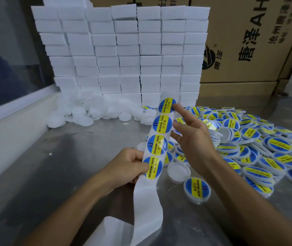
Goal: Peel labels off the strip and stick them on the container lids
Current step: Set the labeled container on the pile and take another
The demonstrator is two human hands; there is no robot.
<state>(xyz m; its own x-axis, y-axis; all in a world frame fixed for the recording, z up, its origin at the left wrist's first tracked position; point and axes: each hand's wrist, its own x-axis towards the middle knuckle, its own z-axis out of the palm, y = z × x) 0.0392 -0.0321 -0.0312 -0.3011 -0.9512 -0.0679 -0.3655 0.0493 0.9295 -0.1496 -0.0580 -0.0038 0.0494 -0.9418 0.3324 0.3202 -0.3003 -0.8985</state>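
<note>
My left hand (127,166) pinches the white backing strip (157,144) near its lowest label and holds it upright. The strip carries several round blue and yellow "soldering paste" labels, and its bare tail (147,210) curls down toward me. My right hand (191,137) is beside the strip with straight fingers, its index fingertip touching the edge of the top label (167,105). A plain white lid (178,172) lies inside-up just right of the strip. A labelled lid (197,189) sits near it.
A large heap of labelled lids (258,146) covers the right of the metal table (62,166). Unlabelled white lids (92,112) pile at the back, before a wall of stacked white boxes (122,50). Cardboard cartons (251,41) stand at the back right.
</note>
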